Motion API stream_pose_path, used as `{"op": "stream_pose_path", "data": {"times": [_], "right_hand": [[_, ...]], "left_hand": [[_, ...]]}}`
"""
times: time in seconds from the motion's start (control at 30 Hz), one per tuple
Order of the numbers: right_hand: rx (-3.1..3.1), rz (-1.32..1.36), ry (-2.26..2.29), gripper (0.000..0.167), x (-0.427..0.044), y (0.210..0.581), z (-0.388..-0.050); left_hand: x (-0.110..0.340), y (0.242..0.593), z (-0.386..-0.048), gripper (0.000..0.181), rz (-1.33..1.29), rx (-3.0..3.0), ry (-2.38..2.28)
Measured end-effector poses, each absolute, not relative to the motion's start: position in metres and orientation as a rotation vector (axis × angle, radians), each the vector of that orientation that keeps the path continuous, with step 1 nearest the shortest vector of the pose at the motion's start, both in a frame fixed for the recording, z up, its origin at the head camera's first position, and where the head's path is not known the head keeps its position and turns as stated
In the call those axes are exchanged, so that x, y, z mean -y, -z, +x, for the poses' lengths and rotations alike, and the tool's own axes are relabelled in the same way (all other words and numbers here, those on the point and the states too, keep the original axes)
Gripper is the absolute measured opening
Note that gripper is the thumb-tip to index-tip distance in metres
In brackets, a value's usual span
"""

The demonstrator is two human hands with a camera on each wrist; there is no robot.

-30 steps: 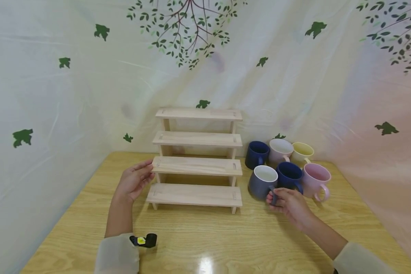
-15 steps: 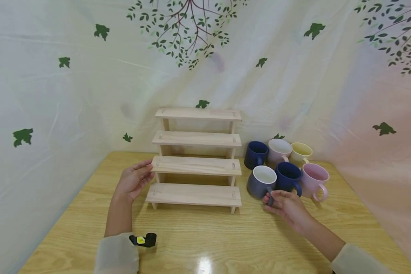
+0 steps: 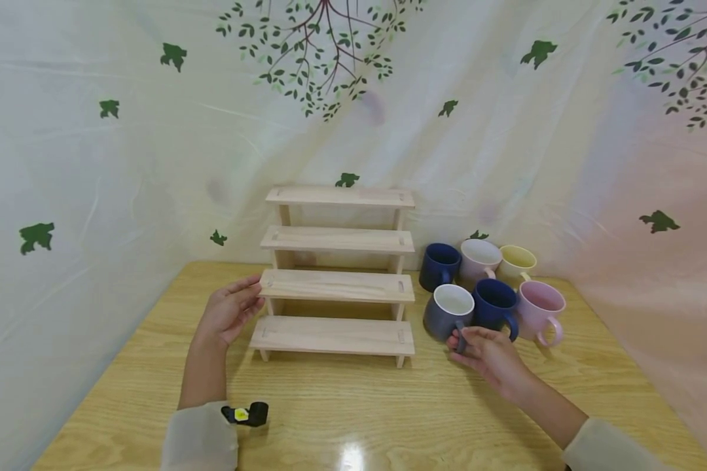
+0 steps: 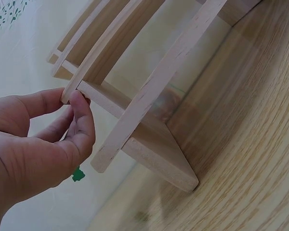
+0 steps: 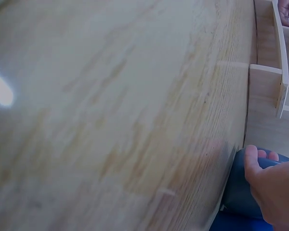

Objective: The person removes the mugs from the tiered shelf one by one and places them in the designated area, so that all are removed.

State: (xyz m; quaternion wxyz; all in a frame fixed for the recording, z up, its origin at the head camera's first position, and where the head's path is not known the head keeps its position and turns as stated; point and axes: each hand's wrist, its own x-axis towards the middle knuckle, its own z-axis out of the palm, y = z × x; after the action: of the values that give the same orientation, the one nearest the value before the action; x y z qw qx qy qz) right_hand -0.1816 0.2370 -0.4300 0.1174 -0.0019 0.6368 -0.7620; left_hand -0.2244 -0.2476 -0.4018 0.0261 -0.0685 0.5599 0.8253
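Note:
A light wooden step rack with several tiers stands on the table. My left hand pinches the left end of its second board from the bottom; the left wrist view shows thumb and index finger on that board's end. To the rack's right, a grey mug with a white inside stands upright. My right hand holds its handle, with the fingers curled at it. In the right wrist view the right hand partly covers the grey mug.
Close by the grey mug are two dark blue mugs, one in front and one behind. A pink mug, a pale pink mug and a yellow mug stand around them. A printed cloth hangs behind the table.
The right hand and the grey mug's handle have shifted slightly left, and the mug appears turned a little. The left hand stays at the rack. The head view has drifted slightly.

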Motion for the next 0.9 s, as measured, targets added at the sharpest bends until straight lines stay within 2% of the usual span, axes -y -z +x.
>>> {"op": "stream_pose_path", "data": {"times": [0.13, 0.47, 0.73, 0.9], "right_hand": [[-1.867, -0.002, 2.220, 0.016, -0.236, 0.431, -0.184], [-1.912, 0.013, 2.184, 0.017, -0.237, 0.431, -0.186], [-2.109, 0.178, 2.113, 0.018, -0.241, 0.421, -0.184], [-2.315, 0.157, 2.077, 0.022, -0.241, 0.407, -0.188]], "left_hand": [[0.247, 0.402, -0.224, 0.044, -0.212, -1.739, -2.548], [0.245, 0.404, -0.227, 0.027, -0.210, -1.724, -2.568], [0.245, 0.406, -0.229, 0.020, -0.222, -1.706, -2.564], [0.244, 0.401, -0.226, 0.017, -0.318, -1.710, -2.600]]}}
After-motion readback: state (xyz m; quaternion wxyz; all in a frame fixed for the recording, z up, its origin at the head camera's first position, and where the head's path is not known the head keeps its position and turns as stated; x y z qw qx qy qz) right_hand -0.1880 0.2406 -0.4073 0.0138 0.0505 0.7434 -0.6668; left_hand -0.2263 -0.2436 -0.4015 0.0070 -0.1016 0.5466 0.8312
